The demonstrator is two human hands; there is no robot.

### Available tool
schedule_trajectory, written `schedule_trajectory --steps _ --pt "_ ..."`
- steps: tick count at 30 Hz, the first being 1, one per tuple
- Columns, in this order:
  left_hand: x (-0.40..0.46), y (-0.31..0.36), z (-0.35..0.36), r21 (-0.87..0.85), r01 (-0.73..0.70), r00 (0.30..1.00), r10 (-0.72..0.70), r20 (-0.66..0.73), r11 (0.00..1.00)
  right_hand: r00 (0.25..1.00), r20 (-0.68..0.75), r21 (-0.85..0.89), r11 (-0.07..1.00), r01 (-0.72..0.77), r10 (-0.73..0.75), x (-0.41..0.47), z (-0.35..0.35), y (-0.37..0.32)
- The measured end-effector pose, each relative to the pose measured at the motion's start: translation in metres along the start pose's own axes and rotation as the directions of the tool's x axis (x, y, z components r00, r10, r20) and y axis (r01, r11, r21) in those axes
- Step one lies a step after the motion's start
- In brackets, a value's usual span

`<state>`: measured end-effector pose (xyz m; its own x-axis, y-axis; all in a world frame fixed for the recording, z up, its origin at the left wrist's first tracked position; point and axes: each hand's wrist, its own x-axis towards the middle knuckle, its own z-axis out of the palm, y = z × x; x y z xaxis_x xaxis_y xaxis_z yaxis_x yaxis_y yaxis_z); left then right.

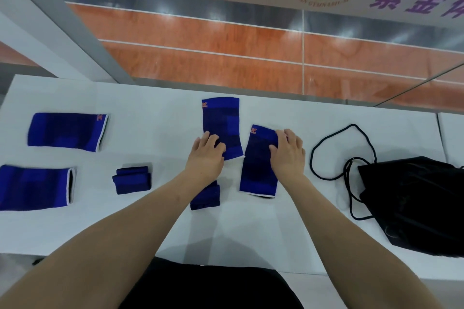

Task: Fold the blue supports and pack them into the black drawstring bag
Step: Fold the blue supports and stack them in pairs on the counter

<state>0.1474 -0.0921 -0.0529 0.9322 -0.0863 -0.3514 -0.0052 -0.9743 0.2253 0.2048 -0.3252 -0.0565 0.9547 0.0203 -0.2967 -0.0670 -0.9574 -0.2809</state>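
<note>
Several blue supports lie on the white table (155, 228). Two flat ones are at the left, an upper one (66, 131) and a lower one (35, 187). A small folded support (132, 179) sits left of centre, and another folded one (206, 197) shows partly under my left forearm. My left hand (206, 155) rests on the lower left corner of the flat centre support (222, 120). My right hand (288, 152) pinches the top right corner of the flat support (258, 170) beside it. The black drawstring bag (416, 206) lies at the right, its cord (326, 155) looped out to the left.
A glass barrier with a grey post (75, 40) stands just behind the table's far edge, with an orange court floor beyond it. My dark clothing (208, 286) is at the table's near edge.
</note>
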Motion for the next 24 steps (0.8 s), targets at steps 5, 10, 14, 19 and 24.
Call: schedule_trajectory --steps 5,10,14,19,24 --pt "-0.003 0.027 -0.003 -0.092 -0.014 0.997 0.006 -0.082 0.996 0.994 0.107 -0.070 0.997 0.013 -0.006 0.023 -0.007 0.002" --pt "0.001 0.046 -0.014 -0.343 0.066 0.996 -0.085 -0.041 0.937 0.995 0.097 0.090 0.996 0.019 -0.028 0.015 -0.021 0.006" --pt "0.007 0.062 -0.025 -0.597 0.135 0.990 -0.133 0.048 0.791 0.977 0.171 0.460 0.887 0.033 -0.125 -0.005 -0.053 0.004" --pt "0.017 0.063 -0.041 -0.873 0.119 0.978 -0.209 0.021 0.472 0.946 0.174 0.607 0.786 0.116 -0.274 -0.007 -0.094 -0.022" --pt "0.011 0.055 -0.056 -0.992 0.018 0.982 -0.188 -0.006 0.126 0.973 0.139 0.806 0.591 -0.002 -0.186 0.002 -0.117 -0.046"
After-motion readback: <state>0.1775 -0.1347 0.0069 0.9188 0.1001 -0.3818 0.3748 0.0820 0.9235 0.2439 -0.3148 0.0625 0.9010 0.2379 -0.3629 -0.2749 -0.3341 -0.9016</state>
